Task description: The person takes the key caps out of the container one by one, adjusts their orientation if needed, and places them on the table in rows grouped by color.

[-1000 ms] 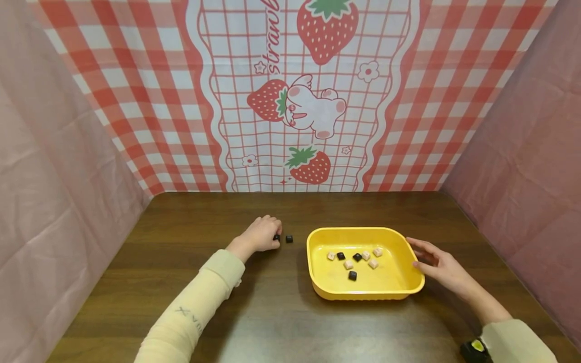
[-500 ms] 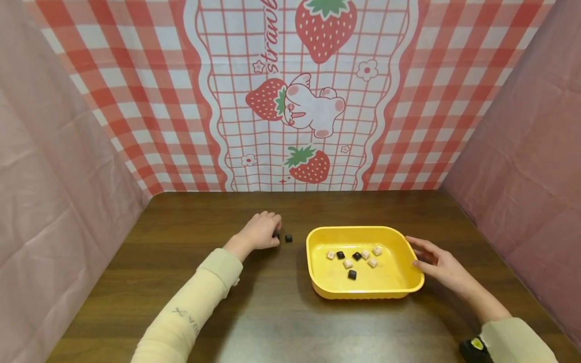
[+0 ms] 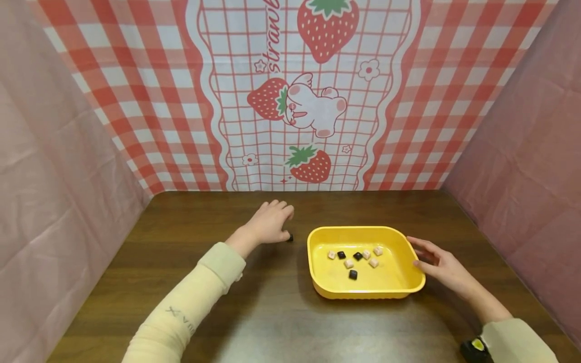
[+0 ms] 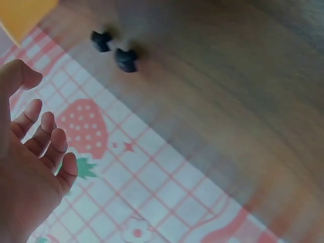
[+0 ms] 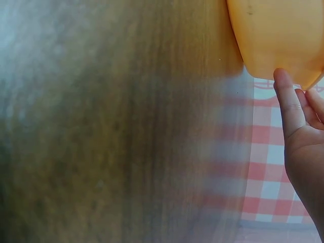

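My left hand [image 3: 271, 222] hovers over the table left of the yellow tray [image 3: 365, 295], fingers spread and loosely bent, nothing between them. In the left wrist view two small black cubes [image 4: 126, 60] lie on the wood, apart from the fingertips. From the head, one black cube [image 3: 291, 238] shows at the thumb tip; the other is hidden behind the hand. My right hand [image 3: 442, 264] touches the tray's right end from outside, its thumb and fingers fairly straight. Inside the tray lie three black cubes [image 3: 353, 275] and several pale cubes [image 3: 348, 263].
The brown wooden table [image 3: 281, 327] runs back to a red-and-white checked strawberry cloth [image 3: 290, 116]. Pink cloths [image 3: 59, 176] hang at both sides. A dark wrist device [image 3: 474, 350] sits by the right sleeve.
My left hand has lifted off the left black cube and shifted a little right and away, its fingers opening out. The right hand and the tray have stayed put.
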Available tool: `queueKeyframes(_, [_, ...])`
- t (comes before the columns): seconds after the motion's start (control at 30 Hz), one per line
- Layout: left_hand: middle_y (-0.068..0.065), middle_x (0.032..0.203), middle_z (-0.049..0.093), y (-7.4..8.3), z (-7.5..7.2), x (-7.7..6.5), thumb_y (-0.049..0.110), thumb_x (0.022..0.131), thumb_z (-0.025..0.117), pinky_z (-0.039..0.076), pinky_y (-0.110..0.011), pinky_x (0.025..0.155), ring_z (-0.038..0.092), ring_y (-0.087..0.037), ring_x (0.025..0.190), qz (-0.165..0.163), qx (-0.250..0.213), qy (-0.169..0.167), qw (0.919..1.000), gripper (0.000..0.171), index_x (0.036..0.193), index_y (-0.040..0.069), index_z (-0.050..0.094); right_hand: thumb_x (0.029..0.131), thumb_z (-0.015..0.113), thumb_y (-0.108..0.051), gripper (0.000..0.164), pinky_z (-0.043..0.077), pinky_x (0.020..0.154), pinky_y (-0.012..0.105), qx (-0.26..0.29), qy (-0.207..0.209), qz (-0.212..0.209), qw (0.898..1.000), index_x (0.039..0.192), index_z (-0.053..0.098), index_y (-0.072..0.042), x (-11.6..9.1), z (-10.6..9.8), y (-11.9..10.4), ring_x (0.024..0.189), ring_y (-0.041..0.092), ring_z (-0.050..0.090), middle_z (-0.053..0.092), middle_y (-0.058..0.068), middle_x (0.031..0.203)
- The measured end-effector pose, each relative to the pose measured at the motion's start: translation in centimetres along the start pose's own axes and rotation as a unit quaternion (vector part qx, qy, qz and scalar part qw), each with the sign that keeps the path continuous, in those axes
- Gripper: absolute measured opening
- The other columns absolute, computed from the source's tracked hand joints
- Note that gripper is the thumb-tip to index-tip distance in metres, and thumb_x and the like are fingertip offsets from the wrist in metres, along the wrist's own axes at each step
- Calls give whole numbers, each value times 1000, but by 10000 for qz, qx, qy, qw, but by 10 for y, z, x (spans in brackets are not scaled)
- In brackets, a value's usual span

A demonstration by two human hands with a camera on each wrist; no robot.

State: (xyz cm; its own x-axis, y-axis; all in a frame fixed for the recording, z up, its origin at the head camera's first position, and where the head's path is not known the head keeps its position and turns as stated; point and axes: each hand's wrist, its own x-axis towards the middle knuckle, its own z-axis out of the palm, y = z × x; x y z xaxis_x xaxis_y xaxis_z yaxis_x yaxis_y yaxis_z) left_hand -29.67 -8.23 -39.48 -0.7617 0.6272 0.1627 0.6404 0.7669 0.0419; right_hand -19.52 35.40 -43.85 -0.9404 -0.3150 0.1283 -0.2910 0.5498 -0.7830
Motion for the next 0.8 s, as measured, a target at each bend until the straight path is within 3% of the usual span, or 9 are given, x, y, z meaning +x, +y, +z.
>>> queueKeyframes(0.17, [4, 88, 48, 16, -9, 5, 30, 70, 70, 34, -32, 71, 43, -17, 82, 286, 125, 181, 9993, 32, 93, 18, 50, 90, 60, -11, 57, 51, 73, 19, -27, 9, 12, 10000, 141, 37, 1, 0, 0, 0, 101, -11, 53, 49, 29, 129])
queueKeyframes(0.37, [4, 92, 49, 38, -16, 12, 30, 71, 69, 35, -32, 72, 44, -17, 85, 502, 135, 166, 9985, 33, 95, 18, 52, 91, 60, -11, 57, 51, 73, 19, -38, 3, 24, 10000, 141, 37, 1, 0, 0, 0, 101, -12, 53, 49, 29, 129])
queueKeyframes(0.8, [4, 101, 51, 84, -4, 27, 38, 78, 69, 35, -32, 77, 44, -16, 92, 941, -63, -246, 9952, 40, 109, 17, 54, 90, 60, -10, 56, 51, 73, 19, -50, 21, -35, 10000, 140, 38, 2, 0, 0, 1, 101, -11, 54, 49, 30, 128])
